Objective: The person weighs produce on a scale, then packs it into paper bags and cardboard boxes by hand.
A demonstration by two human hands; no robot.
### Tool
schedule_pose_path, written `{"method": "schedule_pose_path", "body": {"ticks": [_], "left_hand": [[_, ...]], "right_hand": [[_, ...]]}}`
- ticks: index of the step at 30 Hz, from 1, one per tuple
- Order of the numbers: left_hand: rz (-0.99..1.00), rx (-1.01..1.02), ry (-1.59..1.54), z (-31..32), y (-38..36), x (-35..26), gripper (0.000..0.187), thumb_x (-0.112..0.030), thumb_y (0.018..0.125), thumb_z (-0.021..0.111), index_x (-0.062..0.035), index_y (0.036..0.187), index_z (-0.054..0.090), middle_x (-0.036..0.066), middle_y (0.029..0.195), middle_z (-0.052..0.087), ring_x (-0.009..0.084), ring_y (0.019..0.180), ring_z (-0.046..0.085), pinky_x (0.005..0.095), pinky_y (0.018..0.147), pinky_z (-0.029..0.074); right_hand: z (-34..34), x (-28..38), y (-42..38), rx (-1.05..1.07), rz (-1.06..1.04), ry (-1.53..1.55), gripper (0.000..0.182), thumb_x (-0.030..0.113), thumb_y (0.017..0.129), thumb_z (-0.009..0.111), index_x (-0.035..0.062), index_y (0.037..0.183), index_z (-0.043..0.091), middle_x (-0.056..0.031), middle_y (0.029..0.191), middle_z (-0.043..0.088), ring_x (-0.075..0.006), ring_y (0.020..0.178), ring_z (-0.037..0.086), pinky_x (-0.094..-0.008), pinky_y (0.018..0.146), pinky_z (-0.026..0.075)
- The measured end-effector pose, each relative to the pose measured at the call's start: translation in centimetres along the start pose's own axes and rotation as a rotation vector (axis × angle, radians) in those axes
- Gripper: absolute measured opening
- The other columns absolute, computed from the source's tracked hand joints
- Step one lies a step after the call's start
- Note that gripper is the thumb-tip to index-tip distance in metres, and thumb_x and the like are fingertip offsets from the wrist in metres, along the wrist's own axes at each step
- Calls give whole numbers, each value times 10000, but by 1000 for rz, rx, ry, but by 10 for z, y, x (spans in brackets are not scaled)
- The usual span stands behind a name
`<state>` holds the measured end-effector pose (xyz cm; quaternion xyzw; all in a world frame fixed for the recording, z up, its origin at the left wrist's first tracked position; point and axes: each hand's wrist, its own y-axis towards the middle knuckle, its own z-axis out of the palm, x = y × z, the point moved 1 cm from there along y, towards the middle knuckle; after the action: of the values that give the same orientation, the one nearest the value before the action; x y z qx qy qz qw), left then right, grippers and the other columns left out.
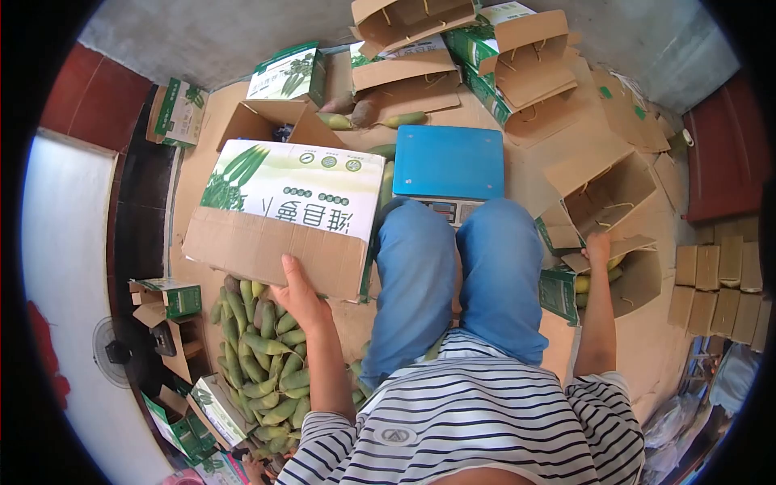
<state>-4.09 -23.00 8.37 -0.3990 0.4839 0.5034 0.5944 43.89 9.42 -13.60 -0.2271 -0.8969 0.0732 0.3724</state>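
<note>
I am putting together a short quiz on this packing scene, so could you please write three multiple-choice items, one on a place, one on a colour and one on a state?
1. Where does the pile of green vegetables lie?
A. on the scale
B. on the floor below the left hand
C. inside the box at the right hand

2. What colour is the scale platform?
A. blue
B. red
C. white

3. What is the left hand doing?
A. hanging free in the air
B. gripping the edge of the large printed carton
C. resting on a knee

Answers:
1 B, the pile lies on the floor beside the left forearm.
2 A, the flat top in front of the knees is plainly blue.
3 B, the fingers close on the lower edge of the large printed carton, while the right hand reaches to an open box.
</note>
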Motion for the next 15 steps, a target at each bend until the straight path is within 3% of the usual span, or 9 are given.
{"method": "schedule_pose_path", "body": {"ticks": [3,9,12,15], "left_hand": [[-19,23,5,-2,-2,-1,382,-166,916,563,53,1199,428,127,1154,521,173,1033,529,292,875,451],[25,107,25,5,-1,-9,413,-182,900,593,50,1203,433,124,1140,536,169,994,541,289,854,453],[51,126,70,6,0,-13,401,-179,896,600,42,1195,450,110,1129,546,163,975,550,286,833,456],[146,191,110,11,0,-21,354,-171,890,612,55,1139,500,99,1065,581,144,929,560,268,801,455]], "right_hand": [[-4,-1,-1,73,-34,16,251,146,875,422,-74,768,476,-150,543,548,-210,399,563,-308,331,413],[-8,4,-17,17,-64,-59,280,156,875,418,-76,735,488,-141,530,545,-209,399,565,-310,337,420],[-10,2,-16,101,9,-66,269,155,860,418,-88,972,387,-177,635,573,-219,414,551,-307,349,425],[-11,-1,-19,101,2,-35,241,158,849,428,-74,916,427,-177,638,572,-230,420,554,-308,352,430]]}}
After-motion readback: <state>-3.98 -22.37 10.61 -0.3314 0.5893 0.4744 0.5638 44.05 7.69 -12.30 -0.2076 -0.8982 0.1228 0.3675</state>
